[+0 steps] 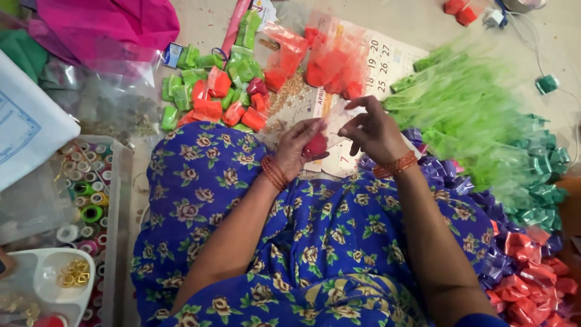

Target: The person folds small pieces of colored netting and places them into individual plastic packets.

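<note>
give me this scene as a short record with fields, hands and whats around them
left hand: cups a small red piece
right hand: fingertips pinched just above the red piece; whether they hold anything is unclear
under hands: calendar sheet on the floor
ahead: pile of green and red packets, red-filled clear bags
right side: heap of green bows, purple bows, red bows
left side: tray of thread spools

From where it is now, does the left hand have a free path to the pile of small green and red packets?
Probably yes. The left hand sits just beside the packets, with nothing between, though it already holds a small red piece.
</note>
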